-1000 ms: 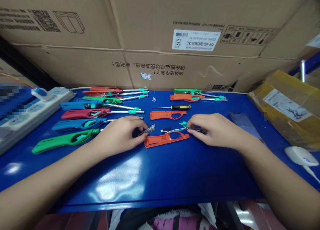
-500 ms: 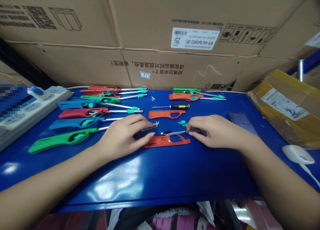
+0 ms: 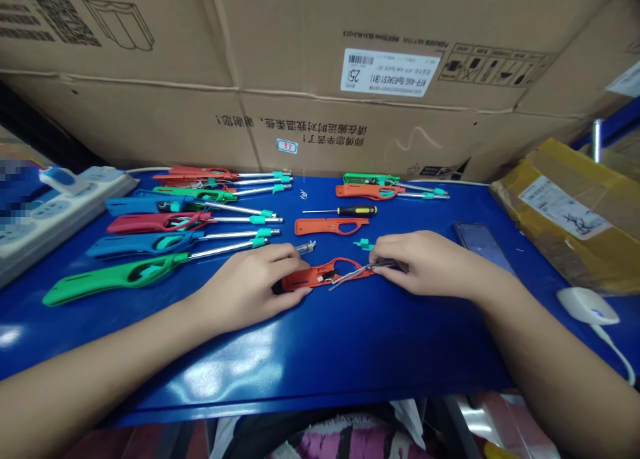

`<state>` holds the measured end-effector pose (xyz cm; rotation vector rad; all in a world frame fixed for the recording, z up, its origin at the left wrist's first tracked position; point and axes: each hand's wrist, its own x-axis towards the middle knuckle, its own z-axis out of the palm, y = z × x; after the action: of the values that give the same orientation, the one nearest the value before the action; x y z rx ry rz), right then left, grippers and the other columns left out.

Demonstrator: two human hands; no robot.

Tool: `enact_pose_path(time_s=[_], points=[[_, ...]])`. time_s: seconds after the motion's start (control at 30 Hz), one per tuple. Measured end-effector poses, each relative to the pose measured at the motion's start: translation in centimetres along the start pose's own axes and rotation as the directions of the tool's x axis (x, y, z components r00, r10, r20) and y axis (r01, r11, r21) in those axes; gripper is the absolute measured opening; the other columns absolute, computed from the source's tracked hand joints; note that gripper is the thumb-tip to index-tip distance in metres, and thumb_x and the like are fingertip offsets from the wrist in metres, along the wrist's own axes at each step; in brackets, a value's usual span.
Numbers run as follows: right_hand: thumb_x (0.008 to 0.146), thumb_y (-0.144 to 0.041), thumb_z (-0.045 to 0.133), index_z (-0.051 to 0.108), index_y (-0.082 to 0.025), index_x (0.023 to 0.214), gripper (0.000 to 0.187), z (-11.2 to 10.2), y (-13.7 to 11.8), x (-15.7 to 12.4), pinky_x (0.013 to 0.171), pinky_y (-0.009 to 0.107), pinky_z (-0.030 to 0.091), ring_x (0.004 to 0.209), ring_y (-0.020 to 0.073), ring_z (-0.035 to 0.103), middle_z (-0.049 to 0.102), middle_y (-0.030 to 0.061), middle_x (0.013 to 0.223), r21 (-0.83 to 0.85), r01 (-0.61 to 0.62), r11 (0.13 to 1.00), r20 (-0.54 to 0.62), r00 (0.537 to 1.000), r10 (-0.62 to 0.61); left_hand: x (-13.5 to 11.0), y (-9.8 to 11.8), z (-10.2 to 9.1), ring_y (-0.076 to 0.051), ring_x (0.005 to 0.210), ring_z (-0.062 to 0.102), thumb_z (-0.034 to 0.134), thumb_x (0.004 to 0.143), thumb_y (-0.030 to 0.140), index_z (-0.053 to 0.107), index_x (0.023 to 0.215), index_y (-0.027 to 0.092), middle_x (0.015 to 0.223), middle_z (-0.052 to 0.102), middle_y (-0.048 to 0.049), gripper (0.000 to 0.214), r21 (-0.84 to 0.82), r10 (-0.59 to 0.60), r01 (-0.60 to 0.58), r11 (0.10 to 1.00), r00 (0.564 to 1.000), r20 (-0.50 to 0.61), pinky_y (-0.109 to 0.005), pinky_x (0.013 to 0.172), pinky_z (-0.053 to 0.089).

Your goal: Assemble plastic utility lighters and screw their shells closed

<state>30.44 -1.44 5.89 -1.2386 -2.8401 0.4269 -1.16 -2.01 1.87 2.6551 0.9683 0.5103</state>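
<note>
My left hand (image 3: 260, 282) is closed on the left end of an orange lighter handle half (image 3: 313, 276), fingers above and thumb below. My right hand (image 3: 413, 259) pinches a slim dark tool (image 3: 393, 264), apparently tweezers, its tip over the handle half's right end. Thin white wires (image 3: 347, 277) run leftward from the tip, and a small black part (image 3: 327, 277) lies over the shell. Just beyond my left fingers is a small clear piece (image 3: 305, 248) with white fibres at its end. A green trigger piece (image 3: 363, 244) lies beside my right fingertips.
Another orange handle half (image 3: 330, 226) and a screwdriver (image 3: 355, 211) lie farther back. Several long-necked lighters (image 3: 150, 242) are lined up at left, two more (image 3: 370, 192) at the back. A power strip (image 3: 65, 202), phone (image 3: 483, 246), white device (image 3: 587, 306) and taped carton (image 3: 575, 212) border the area.
My left hand has come down and closed on the orange handle half, which sits slightly more to the left and tilted. The wires and black part have moved over the shell.
</note>
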Motion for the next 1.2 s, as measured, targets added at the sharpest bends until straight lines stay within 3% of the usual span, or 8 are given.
enact_pose_path(time_s=[0.37,0.53,0.7,1.2], points=[[0.1,-0.027,0.057,0.076,-0.024,0.104,0.02,0.24,0.66,0.17,0.078,0.03,0.047,0.09,0.0179,0.068,0.073,0.0031,0.101,0.054,0.035,0.998,0.013,0.999,-0.036,-0.04,-0.21,0.19,-0.018,0.089,0.069,0.062,0.097,0.038,0.072,0.116,0.023,0.105,0.068,-0.0043,0.026,-0.004,-0.027,0.027,1.0,1.0,0.01,-0.029,0.076,0.057],[0.101,-0.027,0.057,0.078,-0.025,0.104,0.022,0.34,0.39,0.14,0.075,0.031,0.048,0.088,0.0188,0.07,0.073,0.0042,0.105,-0.015,0.026,1.0,-0.007,1.0,-0.026,-0.08,-0.31,0.19,-0.017,0.093,0.068,0.057,0.1,0.035,0.069,0.124,0.023,0.113,0.067,-0.0069,0.03,-0.046,0.014,-0.013,0.999,1.0,0.024,-0.03,0.082,0.058],[0.1,-0.03,0.058,0.074,-0.024,0.118,0.025,0.19,-0.06,0.08,0.079,0.032,0.05,0.097,0.0211,0.069,0.072,0.0061,0.112,-0.013,0.034,0.999,-0.027,0.999,-0.034,0.03,-0.06,0.04,-0.019,0.096,0.069,0.057,0.099,0.034,0.07,0.123,0.021,0.118,0.066,-0.0088,0.031,-0.028,0.024,-0.023,0.999,0.999,0.023,-0.032,0.084,0.059],[0.102,-0.029,0.055,0.078,-0.021,0.105,0.024,0.7,0.5,0.39,0.074,0.029,0.048,0.083,0.0167,0.065,0.07,0.0059,0.097,0.12,0.054,0.991,-0.037,0.998,-0.05,0.12,-0.27,0.51,-0.018,0.094,0.067,0.056,0.101,0.031,0.07,0.122,0.023,0.114,0.065,-0.0074,0.026,-0.069,0.012,-0.011,0.998,1.0,0.012,-0.03,0.081,0.057]])
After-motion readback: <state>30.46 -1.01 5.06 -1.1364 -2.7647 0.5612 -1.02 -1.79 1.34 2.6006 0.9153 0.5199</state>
